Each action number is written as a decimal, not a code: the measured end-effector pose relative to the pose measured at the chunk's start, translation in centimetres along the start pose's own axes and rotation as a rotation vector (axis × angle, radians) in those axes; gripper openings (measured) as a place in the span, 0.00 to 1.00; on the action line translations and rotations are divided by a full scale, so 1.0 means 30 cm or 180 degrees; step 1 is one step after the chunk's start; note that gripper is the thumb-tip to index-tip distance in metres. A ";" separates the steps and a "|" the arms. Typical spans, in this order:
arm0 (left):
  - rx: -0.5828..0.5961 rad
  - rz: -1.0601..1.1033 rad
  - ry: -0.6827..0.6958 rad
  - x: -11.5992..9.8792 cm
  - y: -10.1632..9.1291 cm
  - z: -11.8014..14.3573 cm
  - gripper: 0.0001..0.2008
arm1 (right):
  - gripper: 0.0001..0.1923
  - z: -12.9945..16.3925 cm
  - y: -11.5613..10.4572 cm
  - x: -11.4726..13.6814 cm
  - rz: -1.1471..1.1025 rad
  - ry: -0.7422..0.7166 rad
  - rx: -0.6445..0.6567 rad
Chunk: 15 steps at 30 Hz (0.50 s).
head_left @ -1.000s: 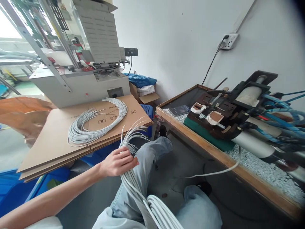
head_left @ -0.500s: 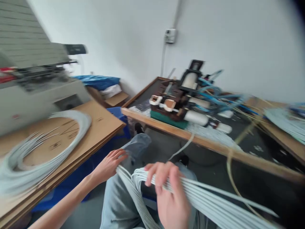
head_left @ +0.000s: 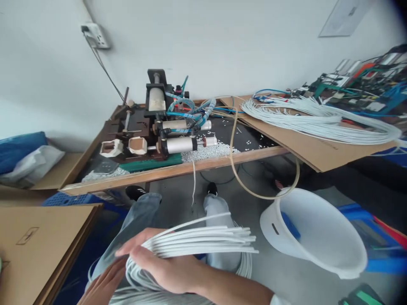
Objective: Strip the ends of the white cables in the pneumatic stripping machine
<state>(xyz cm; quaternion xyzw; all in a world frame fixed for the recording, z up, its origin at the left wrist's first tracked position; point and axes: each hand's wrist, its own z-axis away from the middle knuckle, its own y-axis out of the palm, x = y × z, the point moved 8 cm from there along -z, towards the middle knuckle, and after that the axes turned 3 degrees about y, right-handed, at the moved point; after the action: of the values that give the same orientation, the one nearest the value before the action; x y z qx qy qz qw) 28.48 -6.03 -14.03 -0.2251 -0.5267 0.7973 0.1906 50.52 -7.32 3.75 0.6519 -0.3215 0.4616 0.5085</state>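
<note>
A bundle of thin white cables [head_left: 203,243] bends back in a loop low in front of me, above my legs. My right hand [head_left: 178,271] is closed around it, thumb on top; the loose cut ends fan out to the right, one strand standing higher than the others. At the lower left, my left hand [head_left: 106,284] lies against the looped side of the bundle, its fingers curving in at the cables and its fingertips hidden. More of the cable length runs along the bottom edge and hangs beside my leg.
Ahead, a wood-edged bench [head_left: 165,173] bears a pneumatic fixture [head_left: 155,123] and white scraps. A cable coil [head_left: 318,120] lies on cardboard at right. A white bucket [head_left: 318,237] stands on the floor at right, under a yellowish hose [head_left: 244,182]. Stacked cardboard [head_left: 41,241] is at left.
My view has swung right, bringing the bucket and right-hand coil into sight. The bundle's cut ends now lie nearer the middle, and my hands have come closer together, both still at the cables.
</note>
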 end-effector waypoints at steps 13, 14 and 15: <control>0.0141 -0.0204 -0.0004 -0.028 -0.029 0.006 0.34 | 0.18 0.016 -0.080 -0.048 -0.0973 -0.0012 -0.0778; 0.0108 -0.0156 0.0025 -0.015 -0.028 0.006 0.34 | 0.17 0.012 -0.086 -0.040 -0.0935 -0.0073 -0.0751; 0.0086 -0.0066 0.0054 -0.005 -0.034 0.004 0.34 | 0.17 0.008 -0.089 -0.031 -0.0878 -0.0121 -0.0671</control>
<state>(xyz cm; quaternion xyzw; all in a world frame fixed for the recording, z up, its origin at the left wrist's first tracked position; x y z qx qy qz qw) 28.62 -5.82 -13.02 -0.2239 -0.5165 0.8003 0.2063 52.60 -6.87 1.89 0.6415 -0.2851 0.3388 0.6264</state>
